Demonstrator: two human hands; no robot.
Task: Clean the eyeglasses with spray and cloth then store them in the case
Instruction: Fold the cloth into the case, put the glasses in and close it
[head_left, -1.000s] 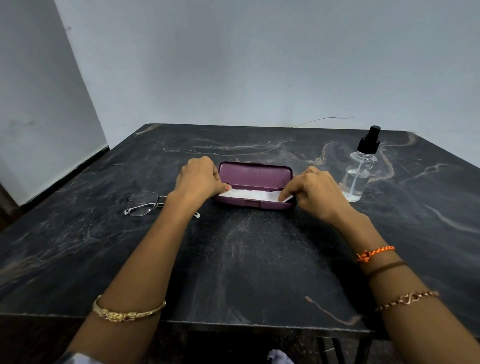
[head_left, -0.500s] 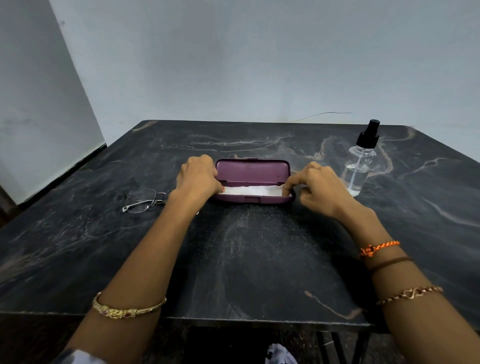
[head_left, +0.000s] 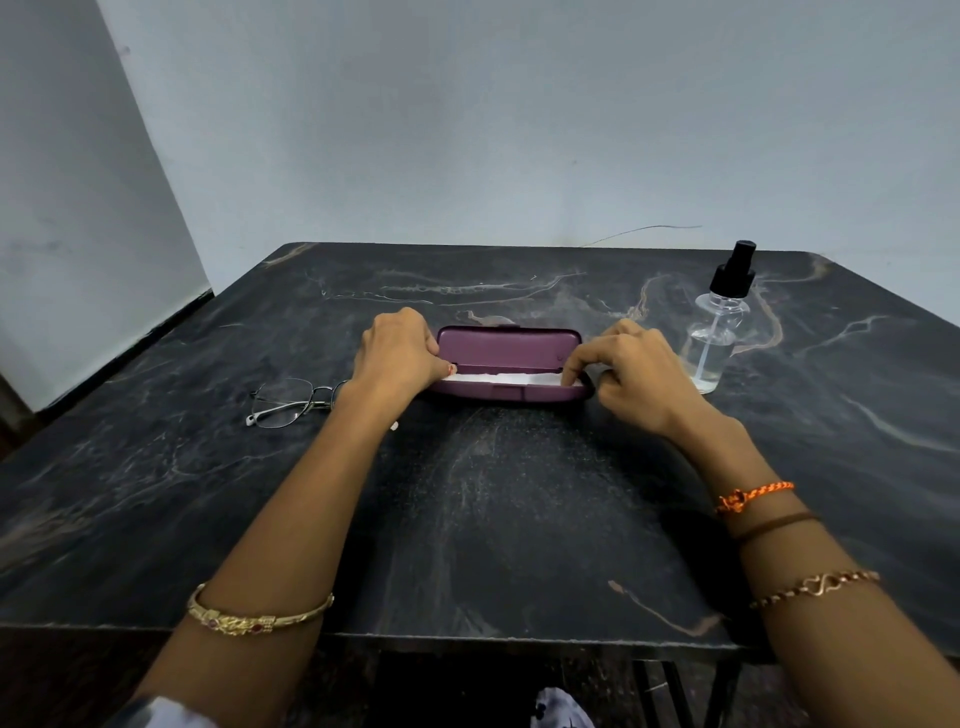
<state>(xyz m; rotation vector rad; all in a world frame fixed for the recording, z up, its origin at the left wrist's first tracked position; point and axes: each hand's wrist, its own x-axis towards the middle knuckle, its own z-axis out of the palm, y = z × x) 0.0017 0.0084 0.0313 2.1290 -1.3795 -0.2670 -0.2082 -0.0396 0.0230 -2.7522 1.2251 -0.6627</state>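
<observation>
A purple eyeglass case (head_left: 506, 351) lies open at the middle of the dark table, its lid tilted up at the back. A white cloth (head_left: 498, 378) lies flat inside it. My left hand (head_left: 397, 356) grips the case's left end, thumb tip on the cloth. My right hand (head_left: 631, 371) is at the right end, its fingertips pinching the cloth's right edge. Thin metal eyeglasses (head_left: 291, 402) lie on the table left of my left wrist, partly hidden by it. A clear spray bottle (head_left: 719, 332) with a black pump stands upright to the right of my right hand.
The dark marbled table (head_left: 493, 519) runs to a front edge close to me. Pale walls stand behind and to the left. A thin wire lies at the table's back edge.
My right fingers have shifted along the cloth's right end and now pinch it at the case's right corner. The left hand stays on the case's left end.
</observation>
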